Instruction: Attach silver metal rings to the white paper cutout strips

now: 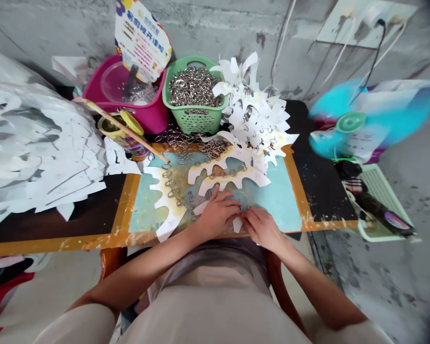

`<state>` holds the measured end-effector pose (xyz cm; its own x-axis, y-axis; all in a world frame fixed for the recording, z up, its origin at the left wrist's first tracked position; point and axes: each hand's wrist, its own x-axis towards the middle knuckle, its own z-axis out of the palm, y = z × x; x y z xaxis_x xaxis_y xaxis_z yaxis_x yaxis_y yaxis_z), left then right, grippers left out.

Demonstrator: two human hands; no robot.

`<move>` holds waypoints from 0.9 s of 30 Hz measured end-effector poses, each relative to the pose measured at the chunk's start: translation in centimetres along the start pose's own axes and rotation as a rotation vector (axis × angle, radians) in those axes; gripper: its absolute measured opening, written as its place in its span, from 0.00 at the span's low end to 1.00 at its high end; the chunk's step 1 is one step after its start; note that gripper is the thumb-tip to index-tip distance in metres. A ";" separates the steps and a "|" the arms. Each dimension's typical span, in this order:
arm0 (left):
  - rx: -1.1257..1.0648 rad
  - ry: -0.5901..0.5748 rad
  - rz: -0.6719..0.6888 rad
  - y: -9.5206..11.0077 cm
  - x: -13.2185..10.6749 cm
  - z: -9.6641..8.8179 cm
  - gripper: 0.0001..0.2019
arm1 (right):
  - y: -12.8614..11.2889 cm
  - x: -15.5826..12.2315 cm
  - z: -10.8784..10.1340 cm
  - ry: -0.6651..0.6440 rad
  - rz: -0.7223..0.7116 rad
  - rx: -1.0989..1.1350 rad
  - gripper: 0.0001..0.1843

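Observation:
At the front edge of the table, both hands are on a white cut-out strip point(237, 224), mostly hidden beneath them. My left hand point(217, 213) presses its bent fingers together on the strip, index finger pointing forward. My right hand point(261, 228) pinches the strip's right part, a small shiny bit showing by its fingertips. Just beyond lies another notched white strip point(236, 179) with metal rings along its edge. To the left is a curved white strip point(170, 208) with yellowish glue and several rings. Loose metal rings point(184, 143) are scattered farther back.
A green basket point(200, 122) full of metal rings stands beside a pink basket point(146, 117). A wooden stick point(129, 131) rests across a tub point(111, 125). White cut-outs pile up at left point(39, 143) and back right point(254, 105). A blue fan point(351, 122) stands right, above a pale green tray point(390, 191).

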<state>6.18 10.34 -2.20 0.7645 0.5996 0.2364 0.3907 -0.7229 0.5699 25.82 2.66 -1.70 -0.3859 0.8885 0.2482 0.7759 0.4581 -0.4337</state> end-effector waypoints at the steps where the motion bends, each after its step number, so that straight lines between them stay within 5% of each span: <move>1: 0.019 0.020 0.014 0.0 -0.1 0.1 0.07 | 0.0 -0.2 -0.3 0.003 0.041 0.070 0.08; 5: 0.129 0.108 0.039 0.5 -0.5 0.2 0.10 | 0.5 -0.2 -1.1 -0.026 0.085 0.132 0.17; 13: 0.114 0.076 0.127 0.1 -0.9 0.4 0.15 | 1.3 0.5 -1.0 -0.153 -0.048 -0.051 0.13; 27: 0.182 0.003 0.122 1.0 -1.2 0.2 0.16 | 0.0 -1.7 -1.6 0.057 -0.002 -0.176 0.18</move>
<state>5.75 8.81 -2.00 0.8107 0.5043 0.2975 0.3813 -0.8403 0.3853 27.30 1.10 -0.76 -0.3625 0.8824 0.2999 0.8525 0.4440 -0.2760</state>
